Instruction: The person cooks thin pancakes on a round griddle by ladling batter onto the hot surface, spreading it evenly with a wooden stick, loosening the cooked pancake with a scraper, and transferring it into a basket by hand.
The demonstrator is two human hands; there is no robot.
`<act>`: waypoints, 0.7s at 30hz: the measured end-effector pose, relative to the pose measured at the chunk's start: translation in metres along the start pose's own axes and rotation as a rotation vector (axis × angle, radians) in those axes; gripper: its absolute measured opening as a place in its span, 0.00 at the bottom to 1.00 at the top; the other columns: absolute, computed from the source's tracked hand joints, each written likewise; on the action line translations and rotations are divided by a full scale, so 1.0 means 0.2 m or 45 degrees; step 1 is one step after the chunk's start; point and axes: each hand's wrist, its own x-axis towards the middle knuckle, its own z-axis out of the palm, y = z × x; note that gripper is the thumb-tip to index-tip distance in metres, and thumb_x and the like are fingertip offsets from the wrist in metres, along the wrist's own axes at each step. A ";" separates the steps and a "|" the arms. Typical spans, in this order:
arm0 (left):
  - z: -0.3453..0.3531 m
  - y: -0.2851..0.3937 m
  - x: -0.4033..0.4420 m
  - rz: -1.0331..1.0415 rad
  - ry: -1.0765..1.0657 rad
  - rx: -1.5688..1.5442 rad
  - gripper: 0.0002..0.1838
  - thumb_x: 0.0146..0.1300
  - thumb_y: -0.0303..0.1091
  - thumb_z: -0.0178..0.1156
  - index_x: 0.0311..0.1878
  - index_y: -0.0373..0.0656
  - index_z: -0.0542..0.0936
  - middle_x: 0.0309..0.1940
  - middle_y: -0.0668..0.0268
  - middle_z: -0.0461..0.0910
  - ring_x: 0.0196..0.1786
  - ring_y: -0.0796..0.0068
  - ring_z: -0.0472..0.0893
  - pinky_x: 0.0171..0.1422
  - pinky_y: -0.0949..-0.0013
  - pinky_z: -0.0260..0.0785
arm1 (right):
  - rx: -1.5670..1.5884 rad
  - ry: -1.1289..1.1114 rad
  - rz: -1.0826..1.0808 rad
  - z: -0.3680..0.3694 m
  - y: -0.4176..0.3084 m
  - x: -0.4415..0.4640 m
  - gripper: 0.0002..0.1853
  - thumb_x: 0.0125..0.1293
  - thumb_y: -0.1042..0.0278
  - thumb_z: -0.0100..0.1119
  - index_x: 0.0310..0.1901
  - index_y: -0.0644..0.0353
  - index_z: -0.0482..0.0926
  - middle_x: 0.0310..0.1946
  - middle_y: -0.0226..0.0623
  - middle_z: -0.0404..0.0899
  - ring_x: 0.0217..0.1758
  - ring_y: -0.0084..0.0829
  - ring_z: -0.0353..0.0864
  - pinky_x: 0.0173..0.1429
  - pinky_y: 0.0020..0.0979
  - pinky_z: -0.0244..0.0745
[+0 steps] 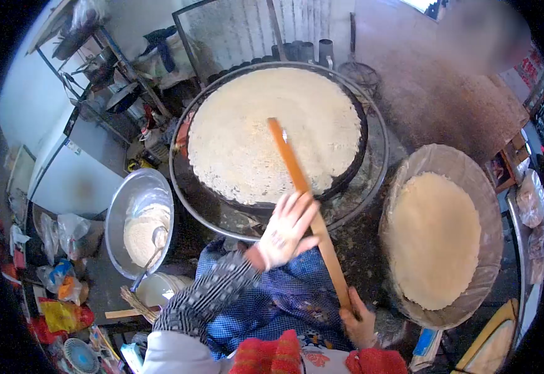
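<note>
A long wooden stick (330, 258) slants over a large round griddle (364, 149), its far end above a wide pale sheet of batter (234, 124). My right hand (359, 319) grips the stick's near end. My left hand (286, 229) lies against the middle of the stick at the griddle's near edge, fingers spread and palm down. To the left, a metal bowl (115, 227) holds pale batter and a ladle (158, 240). On the right, a lined basket (489, 249) has a round pale flatbread (435, 243) in it.
A metal ring (386, 134) surrounds the griddle. Below the bowl is a white bucket (160, 290) with a brush (136, 304) beside it. Shelves with pans (122, 98) stand at the back left. Plastic bags (530, 199) hang at the right. Another person (484, 34) is at the upper right.
</note>
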 end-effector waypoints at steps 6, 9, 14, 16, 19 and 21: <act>0.57 -0.24 0.53 0.313 -0.425 0.262 0.56 0.51 0.70 0.58 0.71 0.32 0.61 0.71 0.45 0.61 0.77 0.46 0.56 0.81 0.49 0.42 | 0.607 0.212 0.145 0.23 0.13 0.03 0.33 0.72 0.70 0.53 0.76 0.57 0.55 0.31 0.25 0.75 0.22 0.18 0.68 0.26 0.25 0.68; 0.47 -0.42 0.66 0.204 -0.495 0.332 0.57 0.45 0.71 0.59 0.68 0.30 0.65 0.68 0.45 0.66 0.75 0.46 0.59 0.81 0.52 0.45 | 0.727 -0.002 0.293 0.24 -0.11 0.25 0.37 0.72 0.64 0.57 0.77 0.58 0.51 0.25 0.25 0.71 0.19 0.19 0.68 0.21 0.27 0.65; 0.26 -0.80 0.59 -0.021 -0.455 0.414 0.54 0.42 0.67 0.64 0.65 0.30 0.68 0.66 0.44 0.68 0.74 0.46 0.60 0.80 0.52 0.47 | 0.879 -0.343 0.379 0.25 -0.35 0.56 0.37 0.72 0.58 0.57 0.77 0.54 0.52 0.17 0.24 0.66 0.17 0.18 0.66 0.20 0.27 0.63; 0.17 -0.93 0.52 -0.132 -0.461 0.461 0.53 0.42 0.65 0.65 0.64 0.31 0.68 0.65 0.45 0.69 0.74 0.46 0.61 0.80 0.51 0.47 | 0.893 -0.394 0.339 0.33 -0.41 0.67 0.34 0.72 0.59 0.58 0.76 0.53 0.58 0.18 0.24 0.66 0.16 0.18 0.66 0.19 0.25 0.60; 0.07 -1.14 0.34 -0.277 -0.441 0.482 0.53 0.42 0.66 0.65 0.64 0.31 0.69 0.66 0.44 0.68 0.74 0.46 0.61 0.80 0.51 0.47 | 0.743 -0.503 0.259 0.43 -0.40 0.81 0.32 0.71 0.61 0.59 0.74 0.52 0.61 0.18 0.22 0.67 0.15 0.18 0.64 0.19 0.24 0.58; -0.02 -1.26 0.18 -0.352 -0.408 0.490 0.55 0.42 0.70 0.62 0.63 0.30 0.69 0.67 0.42 0.66 0.75 0.45 0.59 0.81 0.51 0.45 | 0.648 -0.565 0.220 0.52 -0.47 0.85 0.31 0.71 0.63 0.59 0.74 0.53 0.63 0.19 0.22 0.68 0.15 0.17 0.63 0.19 0.24 0.58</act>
